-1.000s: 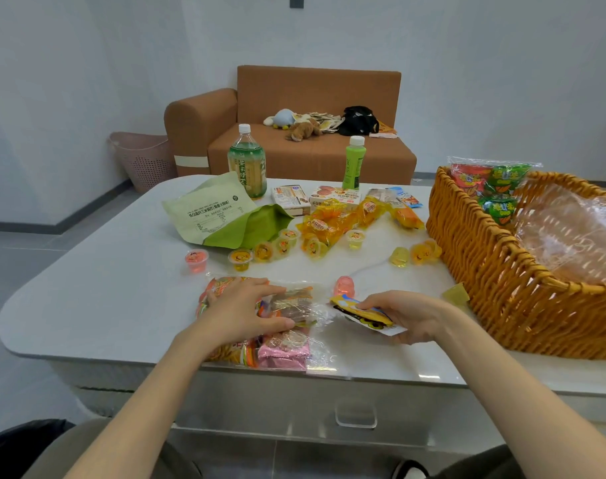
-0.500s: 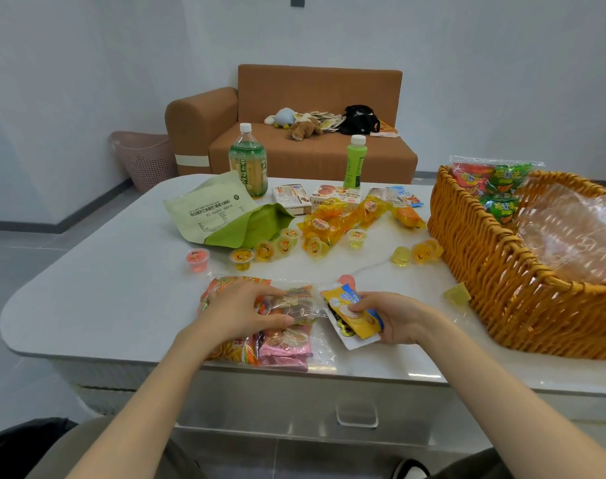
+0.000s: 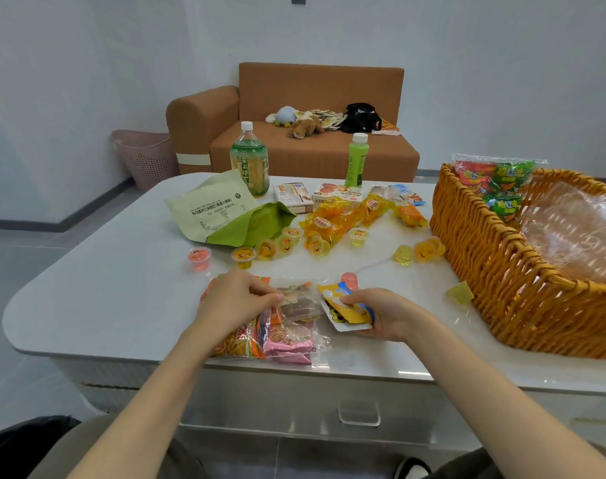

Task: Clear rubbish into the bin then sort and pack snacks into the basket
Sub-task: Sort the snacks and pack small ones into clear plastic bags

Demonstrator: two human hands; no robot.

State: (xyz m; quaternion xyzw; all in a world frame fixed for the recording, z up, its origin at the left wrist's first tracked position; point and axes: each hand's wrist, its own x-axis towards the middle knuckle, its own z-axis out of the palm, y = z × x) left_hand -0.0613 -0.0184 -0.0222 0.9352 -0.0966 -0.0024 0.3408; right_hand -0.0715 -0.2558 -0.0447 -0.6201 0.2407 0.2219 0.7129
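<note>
My left hand (image 3: 235,299) presses down on a clear bag of mixed snack packets (image 3: 287,337) at the table's front edge, fingers pinching its top. My right hand (image 3: 381,314) grips a small yellow and blue snack packet (image 3: 346,307) just right of that bag. A woven orange basket (image 3: 495,257) stands at the right, holding red and green snack bags (image 3: 495,181) and clear plastic wrap (image 3: 571,233). Several jelly cups (image 3: 277,248) lie scattered mid-table, with a pink one (image 3: 199,258) to the left.
A green pouch (image 3: 222,216), two drink bottles (image 3: 249,160) (image 3: 356,160), small boxes (image 3: 294,197) and yellow jelly bags (image 3: 332,219) sit further back on the white table (image 3: 104,288). A pink bin (image 3: 146,160) stands by the brown sofa (image 3: 311,98).
My right hand lifted the yellow packet off the table and turned it upright toward the clear bag. My left hand stayed on the bag, fingers shifting to its top.
</note>
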